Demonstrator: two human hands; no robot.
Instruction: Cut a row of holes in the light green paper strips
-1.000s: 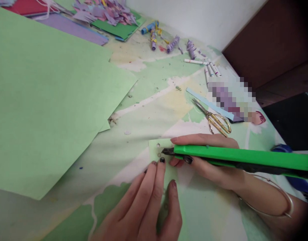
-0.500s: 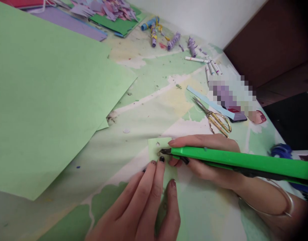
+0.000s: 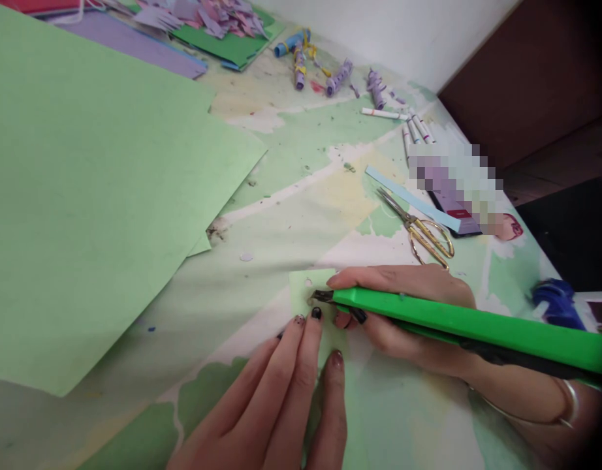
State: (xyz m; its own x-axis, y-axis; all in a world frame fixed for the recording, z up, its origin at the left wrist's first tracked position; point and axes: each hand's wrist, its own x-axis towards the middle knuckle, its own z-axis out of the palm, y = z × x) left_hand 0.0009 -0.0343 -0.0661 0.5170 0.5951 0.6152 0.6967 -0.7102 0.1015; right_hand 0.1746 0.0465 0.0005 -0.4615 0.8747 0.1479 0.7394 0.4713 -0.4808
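A pale green paper strip (image 3: 334, 339) lies on the patterned cover, with a small ring-like mark or hole near its far end. Flat on the strip, my left hand (image 3: 281, 385) presses it down with fingers stretched out, the fingertips just short of the tool's tip. Closed in a pen-like grip, my right hand (image 3: 403, 320) holds a long bright green tool (image 3: 428, 313) with a short dark pointed tip; its exact kind is unclear. That tip touches or nearly touches the strip beside a second small mark. The tool's rear end runs out of view at right.
A large green paper sheet (image 3: 110, 176) covers the left side. Gold-handled scissors (image 3: 416, 228) and a light blue strip (image 3: 409, 199) lie beyond my right hand, near a phone (image 3: 458, 215). Markers (image 3: 384, 114), purple paper rolls (image 3: 339, 78) and cut scraps (image 3: 207, 16) are farther back.
The tool's rear end and my right wrist have dipped slightly, while its tip stays at the same spot on the strip. My left hand has barely moved.
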